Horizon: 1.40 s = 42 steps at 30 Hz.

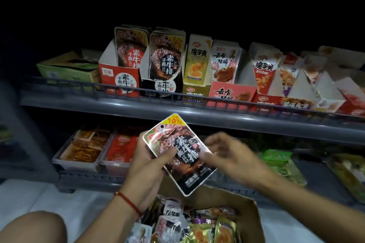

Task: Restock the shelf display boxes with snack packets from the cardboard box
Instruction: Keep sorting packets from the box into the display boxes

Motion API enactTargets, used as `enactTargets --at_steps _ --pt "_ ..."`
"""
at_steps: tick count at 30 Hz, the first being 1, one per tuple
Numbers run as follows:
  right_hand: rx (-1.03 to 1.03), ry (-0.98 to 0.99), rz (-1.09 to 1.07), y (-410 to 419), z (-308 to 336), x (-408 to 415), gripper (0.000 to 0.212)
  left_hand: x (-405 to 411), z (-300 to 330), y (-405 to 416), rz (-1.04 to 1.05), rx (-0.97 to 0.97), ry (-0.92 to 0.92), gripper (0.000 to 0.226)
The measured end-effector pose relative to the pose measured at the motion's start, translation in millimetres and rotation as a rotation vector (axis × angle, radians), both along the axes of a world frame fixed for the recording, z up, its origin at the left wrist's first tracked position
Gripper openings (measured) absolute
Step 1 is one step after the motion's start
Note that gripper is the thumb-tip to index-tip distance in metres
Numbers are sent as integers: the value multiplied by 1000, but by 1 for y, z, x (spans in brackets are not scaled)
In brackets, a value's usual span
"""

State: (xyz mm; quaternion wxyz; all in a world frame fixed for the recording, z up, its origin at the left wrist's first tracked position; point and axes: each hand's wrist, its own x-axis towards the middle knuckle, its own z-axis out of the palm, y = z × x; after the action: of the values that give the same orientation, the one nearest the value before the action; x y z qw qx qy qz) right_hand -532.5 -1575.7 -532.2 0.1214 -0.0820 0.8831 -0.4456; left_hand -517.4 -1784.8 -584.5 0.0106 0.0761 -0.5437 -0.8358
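One black steak-snack packet [180, 154] gripped in left hand [147, 162], right hand [227, 154] loose, blurred; next, up to twelve o'clock, the matching black display box [162, 87].

A row of display boxes [158, 77] stands on the upper shelf [177, 112] across mid-frame, trays [85, 150] lie lower left beneath it, the cardboard box [250, 221] sits bottom centre, and a packet [181, 154] is between the shelf and that box.
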Motion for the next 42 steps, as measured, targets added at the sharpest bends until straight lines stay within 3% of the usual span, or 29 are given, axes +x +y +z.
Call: enactTargets --at_steps 1,3,8,11,14,18,21,24,30,39,42 --pt "-158 -119 -48 -6 -12 7 28 1 1 -1 5 20 -12 54" --pt "-286 -128 -93 -12 -26 11 25 3 2 -5 18 -10 -24 51" --pt "-106 206 53 -28 0 -2 65 12 13 -21 -101 -295 35 38" --pt "94 286 198 -41 35 -19 44 16 24 -30 -119 -369 84 46" --pt "188 353 271 -51 76 -33 19 12 32 -43 56 -430 109 46" --pt "113 618 145 -58 142 -66 15 3 38 -69 312 -376 127 41" --pt "72 841 19 -68 175 -100 20 3 38 -79 340 -340 103 39" --pt "148 924 -67 -83 190 -131 16 3 34 -80 321 -357 78 39" --pt "319 857 -136 -115 168 -182 35 2 35 -84 281 -393 53 40" --pt "608 934 -269 -136 113 -206 31 0 33 -87 237 -408 50 37" --pt "664 989 -274 -135 111 -208 40 -1 33 -86 237 -436 26 36"
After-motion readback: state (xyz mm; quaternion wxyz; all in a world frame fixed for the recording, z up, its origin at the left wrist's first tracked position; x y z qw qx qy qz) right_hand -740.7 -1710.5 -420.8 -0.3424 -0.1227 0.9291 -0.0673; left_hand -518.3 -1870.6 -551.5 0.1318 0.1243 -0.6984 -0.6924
